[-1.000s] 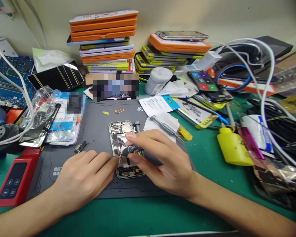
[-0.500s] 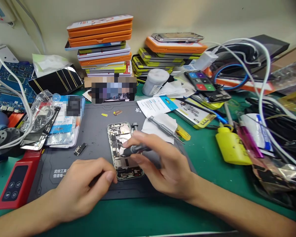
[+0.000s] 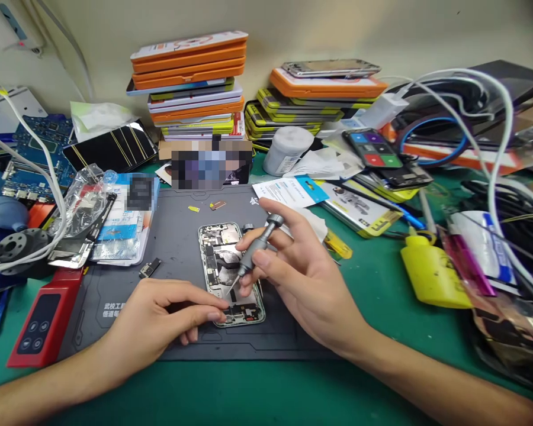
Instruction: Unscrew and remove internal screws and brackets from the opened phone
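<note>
An opened smartphone (image 3: 228, 275) lies on the grey mat (image 3: 169, 236) with its inner parts bare. My right hand (image 3: 302, 266) is closed around a small grey screwdriver (image 3: 260, 248), tilted so that its thin tip points down and left over the lower half of the phone. Beside that tip, my left hand (image 3: 160, 316) has thumb and forefinger pinched together over the phone's lower left edge. Whatever lies between those fingers is hidden. A dark round cap (image 3: 247, 228) shows at the phone's right edge, partly behind my right hand.
Left of the phone lies a small loose part (image 3: 150, 268). A red device (image 3: 44, 319) sits at the mat's left edge. To the right are a yellow bottle (image 3: 433, 272) and a yellow-handled tool (image 3: 339, 244). Stacked cases (image 3: 189, 77) and a white tub (image 3: 288, 151) stand behind.
My right hand has lifted and turned, bringing the screwdriver from a flatter pose to a steeper one, tip downward. My left fingers have stretched out from a curled pose to the phone's lower edge.
</note>
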Tool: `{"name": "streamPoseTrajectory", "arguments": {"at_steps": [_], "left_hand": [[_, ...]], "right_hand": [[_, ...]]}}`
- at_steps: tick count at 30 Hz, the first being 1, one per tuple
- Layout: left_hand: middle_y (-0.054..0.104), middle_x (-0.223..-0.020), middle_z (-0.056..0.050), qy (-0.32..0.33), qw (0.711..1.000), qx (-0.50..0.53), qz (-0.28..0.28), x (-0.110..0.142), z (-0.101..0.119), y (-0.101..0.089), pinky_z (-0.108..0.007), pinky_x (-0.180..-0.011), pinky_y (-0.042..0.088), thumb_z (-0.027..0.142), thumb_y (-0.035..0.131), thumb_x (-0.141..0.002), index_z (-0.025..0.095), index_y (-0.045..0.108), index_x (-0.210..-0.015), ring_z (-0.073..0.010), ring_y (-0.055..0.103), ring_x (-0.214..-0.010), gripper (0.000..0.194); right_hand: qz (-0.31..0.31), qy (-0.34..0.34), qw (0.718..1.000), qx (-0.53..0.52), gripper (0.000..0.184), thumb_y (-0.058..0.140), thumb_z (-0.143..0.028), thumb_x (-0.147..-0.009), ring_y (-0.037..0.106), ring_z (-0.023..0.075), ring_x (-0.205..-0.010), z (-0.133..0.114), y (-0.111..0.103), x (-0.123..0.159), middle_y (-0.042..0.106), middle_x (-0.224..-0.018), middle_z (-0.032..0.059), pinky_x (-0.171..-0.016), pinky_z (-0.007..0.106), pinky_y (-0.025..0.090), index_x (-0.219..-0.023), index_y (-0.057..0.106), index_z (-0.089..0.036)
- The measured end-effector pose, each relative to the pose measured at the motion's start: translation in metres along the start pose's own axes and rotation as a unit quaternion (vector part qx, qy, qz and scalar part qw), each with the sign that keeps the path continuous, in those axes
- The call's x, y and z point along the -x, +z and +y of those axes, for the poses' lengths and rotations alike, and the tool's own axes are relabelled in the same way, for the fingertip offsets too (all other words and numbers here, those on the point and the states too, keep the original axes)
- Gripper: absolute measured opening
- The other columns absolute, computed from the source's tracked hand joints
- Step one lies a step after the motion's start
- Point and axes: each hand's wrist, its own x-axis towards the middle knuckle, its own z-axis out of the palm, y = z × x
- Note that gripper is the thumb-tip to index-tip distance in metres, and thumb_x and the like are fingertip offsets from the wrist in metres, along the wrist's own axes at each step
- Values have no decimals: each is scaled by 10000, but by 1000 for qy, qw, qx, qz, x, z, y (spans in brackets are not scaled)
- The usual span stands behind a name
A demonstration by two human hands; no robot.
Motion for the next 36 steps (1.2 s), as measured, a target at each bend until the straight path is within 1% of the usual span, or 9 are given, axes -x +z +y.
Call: {"name": "streamPoseTrajectory", "arguments": {"at_steps": [2, 4, 9, 14, 18, 23, 29, 32, 36], "left_hand": [[860, -938, -77, 3, 1000, -2, -2, 0, -2, 0, -151, -530, 533, 320, 767, -927, 228, 902, -1029, -85, 657, -585, 193], [865, -972, -88, 8, 1000, -5, -4, -1, -4, 0, -159, -534, 548, 304, 740, -950, 218, 897, -1070, -92, 671, -595, 216], [867, -976, -93, 19, 1000, -3, 9, -1, -2, 1, -169, -514, 557, 266, 740, -940, 196, 894, -1073, -101, 679, -582, 215], [870, -987, -83, 15, 1000, -8, -4, -1, 1, 1, -151, -526, 555, 260, 746, -942, 226, 897, -1076, -94, 689, -599, 205], [871, -986, -73, 20, 1000, -14, -8, 1, 0, 0, -132, -539, 546, 256, 732, -967, 251, 897, -1085, -83, 682, -613, 203], [871, -1041, -59, 30, 999, -25, -10, 2, -2, -1, -119, -549, 550, 258, 715, -994, 284, 888, -1127, -71, 675, -623, 220], [871, -1063, -69, 27, 1000, -13, -7, 1, -2, -1, -126, -546, 553, 266, 711, -993, 287, 878, -1160, -75, 677, -614, 238], [870, -1062, -75, 19, 1000, -6, -9, 1, -2, -1, -133, -539, 546, 264, 718, -980, 277, 882, -1149, -79, 682, -610, 236], [869, -1010, -81, 15, 1000, -8, -8, 0, -2, -1, -148, -523, 538, 268, 728, -960, 250, 894, -1104, -91, 687, -600, 220]], "right_hand": [[-15, -9, 1000, 12, 651, 799, -379, -991, 739, 125, -696, 1, -1, 2, 726, -1099, -4, -718, 319, 708, -1527, 432, -376], [-33, -22, 999, 24, 607, 765, -379, -1021, 751, 133, -721, 2, -2, 4, 733, -1125, 11, -735, 329, 716, -1531, 436, -376], [-61, -79, 993, 68, 511, 685, -288, -1077, 747, 128, -754, 8, -4, 9, 727, -1112, 18, -742, 301, 728, -1525, 455, -376], [-63, -102, 988, 93, 485, 654, -262, -1091, 754, 134, -769, 8, -3, 11, 726, -1116, 30, -751, 301, 738, -1518, 452, -375], [-61, -122, 985, 109, 472, 628, -221, -1098, 753, 129, -815, 9, 0, 12, 727, -1119, 24, -755, 274, 728, -1512, 464, -377], [-49, -148, 979, 132, 490, 608, -193, -1100, 751, 127, -827, 10, 1, 12, 726, -1130, 27, -756, 270, 721, -1527, 452, -375], [-38, -142, 978, 148, 474, 617, -206, -1094, 767, 166, -866, 9, 1, 12, 728, -1126, 52, -763, 326, 730, -1508, 435, -349], [-44, -147, 978, 139, 459, 627, -213, -1093, 766, 156, -873, 10, 2, 12, 734, -1123, 40, -767, 307, 724, -1489, 447, -358], [-53, -142, 981, 118, 452, 630, -220, -1094, 772, 143, -860, 12, 2, 12, 730, -1136, 31, -768, 290, 724, -1484, 456, -367]]}}
